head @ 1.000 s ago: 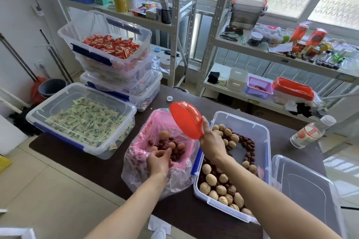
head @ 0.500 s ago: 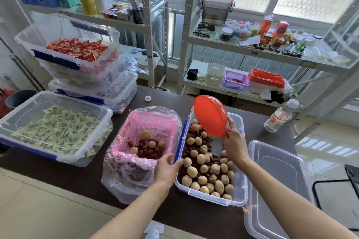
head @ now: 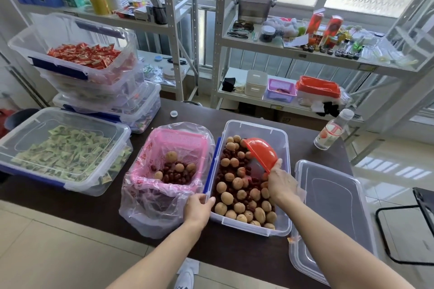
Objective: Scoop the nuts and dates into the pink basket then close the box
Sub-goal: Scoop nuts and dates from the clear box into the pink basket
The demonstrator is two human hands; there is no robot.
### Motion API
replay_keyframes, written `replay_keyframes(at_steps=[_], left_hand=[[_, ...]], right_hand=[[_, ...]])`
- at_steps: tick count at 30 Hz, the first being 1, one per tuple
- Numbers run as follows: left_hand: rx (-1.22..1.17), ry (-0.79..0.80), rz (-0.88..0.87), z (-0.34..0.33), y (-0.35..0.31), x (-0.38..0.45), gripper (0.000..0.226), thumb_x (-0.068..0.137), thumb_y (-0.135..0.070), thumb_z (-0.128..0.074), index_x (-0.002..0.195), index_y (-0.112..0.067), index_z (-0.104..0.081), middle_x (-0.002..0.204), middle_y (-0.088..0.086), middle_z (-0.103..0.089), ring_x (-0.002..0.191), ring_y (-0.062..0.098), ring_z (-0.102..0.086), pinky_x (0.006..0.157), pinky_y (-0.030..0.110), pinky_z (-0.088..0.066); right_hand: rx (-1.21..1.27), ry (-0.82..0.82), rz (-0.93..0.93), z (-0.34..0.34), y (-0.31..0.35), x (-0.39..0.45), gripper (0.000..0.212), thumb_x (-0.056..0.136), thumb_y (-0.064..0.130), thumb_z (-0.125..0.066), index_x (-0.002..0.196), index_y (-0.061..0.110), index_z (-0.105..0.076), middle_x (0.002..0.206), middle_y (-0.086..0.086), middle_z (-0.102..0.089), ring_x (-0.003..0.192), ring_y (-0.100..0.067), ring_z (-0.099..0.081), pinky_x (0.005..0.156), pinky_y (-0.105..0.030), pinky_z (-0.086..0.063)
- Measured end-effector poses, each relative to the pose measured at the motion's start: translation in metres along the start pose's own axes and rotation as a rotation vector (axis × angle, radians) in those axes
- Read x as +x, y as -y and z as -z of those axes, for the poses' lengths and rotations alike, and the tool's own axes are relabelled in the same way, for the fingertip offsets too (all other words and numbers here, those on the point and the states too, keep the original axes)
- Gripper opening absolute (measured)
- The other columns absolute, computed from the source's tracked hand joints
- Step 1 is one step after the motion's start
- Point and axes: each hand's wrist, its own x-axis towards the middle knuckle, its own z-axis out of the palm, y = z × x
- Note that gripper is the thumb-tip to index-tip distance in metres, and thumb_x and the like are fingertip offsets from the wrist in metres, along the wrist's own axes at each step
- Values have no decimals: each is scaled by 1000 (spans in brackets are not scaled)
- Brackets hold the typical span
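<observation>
A pink basket (head: 164, 145) lined with a clear plastic bag sits mid-table and holds a few walnuts and red dates (head: 178, 170). To its right stands a clear box (head: 281, 148) full of walnuts and dates (head: 237, 192). My right hand (head: 280, 182) holds a red scoop (head: 261, 153), tipped mouth-down into the box's far half. My left hand (head: 199, 206) grips the near right corner of the basket's bag, beside the box's blue latch. The box's clear lid (head: 333, 213) lies flat to the right.
A clear tub of green packets (head: 63, 150) sits at the left. Behind it are stacked tubs with red packets (head: 82, 54). A water bottle (head: 331, 131) stands back right, a bottle cap (head: 173, 114) behind the basket. Metal shelves line the back.
My right hand carried the red scoop from above the basket rightward and down into the box. My left hand shifted from the basket's near middle to its right corner.
</observation>
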Motion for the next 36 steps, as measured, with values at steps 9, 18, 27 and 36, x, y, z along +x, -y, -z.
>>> replay_keyframes(at_steps=[9, 18, 27, 36], left_hand=[[-33, 0, 14, 2, 0, 2, 7, 87, -21, -71, 87, -16, -75, 86, 3, -74, 84, 17, -67, 81, 32, -53], [-93, 20, 4, 3, 2, 5, 12, 85, -20, -73, 76, -26, -69, 82, 5, -74, 79, 20, -68, 84, 45, -60], [-112, 39, 13, 1, 7, 10, 14, 85, -18, -73, 71, -19, -76, 66, 1, -67, 62, 15, -59, 80, 46, -58], [-127, 50, 10, 1, 11, 12, 7, 85, -21, -73, 85, -18, -79, 69, 2, -72, 69, 16, -64, 86, 46, -60]], right_hand=[[81, 91, 57, -9, 22, 9, 71, 93, 12, -43, 153, 3, -6, 123, -19, -62, 109, -37, -61, 90, -42, -47], [255, 235, 55, -14, 24, 8, 37, 87, 16, -53, 121, 1, -48, 111, -18, -67, 101, -36, -64, 75, -35, -49], [640, 512, -38, -30, 18, -7, 9, 81, -2, -41, 79, 7, -44, 65, -13, -54, 43, -15, -45, 38, -22, -32], [1192, 696, -232, -24, 14, -27, 33, 93, -4, -36, 64, 8, -45, 46, -3, -47, 26, -4, -30, 31, -10, -20]])
